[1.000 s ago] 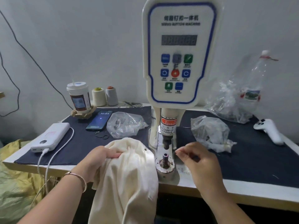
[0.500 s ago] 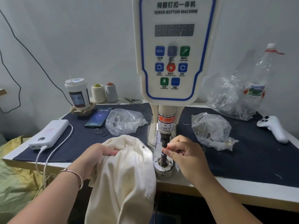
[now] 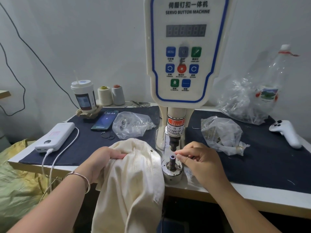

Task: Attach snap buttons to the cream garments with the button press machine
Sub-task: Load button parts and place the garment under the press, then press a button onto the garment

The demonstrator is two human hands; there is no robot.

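Cream garment [image 3: 134, 174], gripped in the left hand [image 3: 102, 160], hangs off the near table edge left of the button press machine [image 3: 185, 52]. The right hand [image 3: 196, 158], fingertips pinched on something too small to tell, has drawn just right of the lower die [image 3: 172, 159], probably now loaded.

The cream-cased button press machine [image 3: 183, 52] is cut off by the top edge at twelve o'clock. The cream twill garment [image 3: 134, 179] runs out past the bottom edge at six o'clock. What the right hand [image 3: 200, 158] pinches at its fingertips [image 3: 178, 153] is too small to tell. Contents of the crinkled clear plastic bag [image 3: 222, 133] at three o'clock stay indistinct.
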